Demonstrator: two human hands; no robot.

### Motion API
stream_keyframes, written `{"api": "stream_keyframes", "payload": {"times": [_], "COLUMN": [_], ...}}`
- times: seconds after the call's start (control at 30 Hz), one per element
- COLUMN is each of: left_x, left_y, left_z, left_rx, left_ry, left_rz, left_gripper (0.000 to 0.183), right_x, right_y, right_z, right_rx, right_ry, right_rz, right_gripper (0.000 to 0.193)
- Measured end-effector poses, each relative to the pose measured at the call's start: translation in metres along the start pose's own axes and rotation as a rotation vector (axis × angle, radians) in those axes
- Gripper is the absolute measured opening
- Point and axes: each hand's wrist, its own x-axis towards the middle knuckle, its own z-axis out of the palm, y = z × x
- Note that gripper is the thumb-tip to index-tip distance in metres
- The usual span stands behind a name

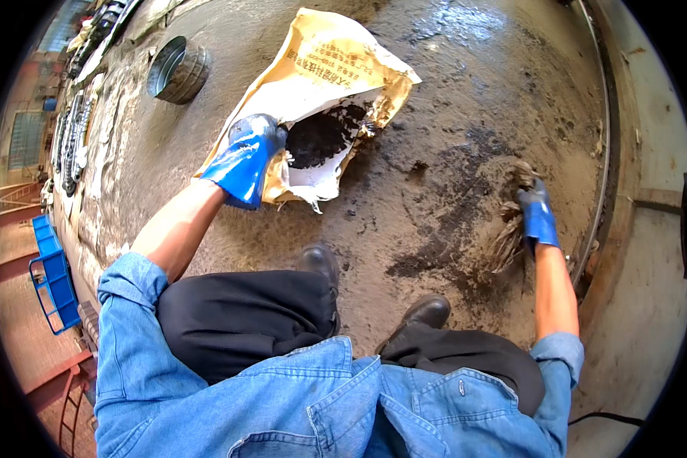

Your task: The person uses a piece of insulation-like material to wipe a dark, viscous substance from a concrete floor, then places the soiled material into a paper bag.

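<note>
My left hand (249, 156), in a blue rubber glove, is closed on the near left edge of a torn yellow-and-white sack (320, 61). The sack lies on its side, and through its open mouth dark powdery material (324, 137) shows on the white lining. Out to the right, my right hand (536, 210), in a matching glove, reaches down to the dirty ground. Its fingers close on a mud-coloured, crumpled, rag-like bundle (506, 240), which hangs beside the glove; the fingertips are partly hidden and dark with dirt.
A metal bucket (179, 70) lies tipped at the upper left. Dark residue (466, 198) is smeared over the ground (382, 221). A raised wall edge (607, 153) runs along the right. A blue metal frame (53, 275) stands at the far left. My boots (427, 311) are close by.
</note>
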Motion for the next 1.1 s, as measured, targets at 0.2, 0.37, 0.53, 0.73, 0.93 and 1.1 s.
{"api": "stream_keyframes", "payload": {"times": [0.2, 0.37, 0.53, 0.73, 0.93, 1.1], "left_x": [-0.024, -0.025, -0.033, -0.034, -0.047, -0.041], "left_y": [-0.039, -0.038, -0.033, -0.039, -0.045, -0.035], "left_z": [-0.03, -0.04, -0.041, -0.043, -0.038, -0.043], "left_rx": [-0.437, -0.813, -0.97, -1.052, -1.1, -1.128], "left_ry": [0.051, 0.028, 0.019, 0.017, 0.02, 0.013], "left_rz": [-0.098, -0.106, -0.126, -0.131, -0.16, -0.133], "left_gripper": [0.033, 0.033, 0.033, 0.033, 0.033, 0.033], "right_x": [-0.041, -0.058, -0.065, -0.056, -0.067, -0.046], "right_y": [-0.11, -0.246, -0.339, -0.368, -0.35, -0.294], "right_z": [-0.026, 0.025, 0.146, 0.197, 0.157, 0.218], "right_rx": [0.583, 0.47, 0.315, 0.973, 0.885, 0.379], "right_ry": [-0.386, -0.901, -0.86, -1.15, -1.147, -0.909], "right_rz": [0.28, 0.215, -0.445, 0.013, 0.168, -0.604], "right_gripper": [0.033, 0.031, 0.036, 0.04, 0.037, 0.027]}}
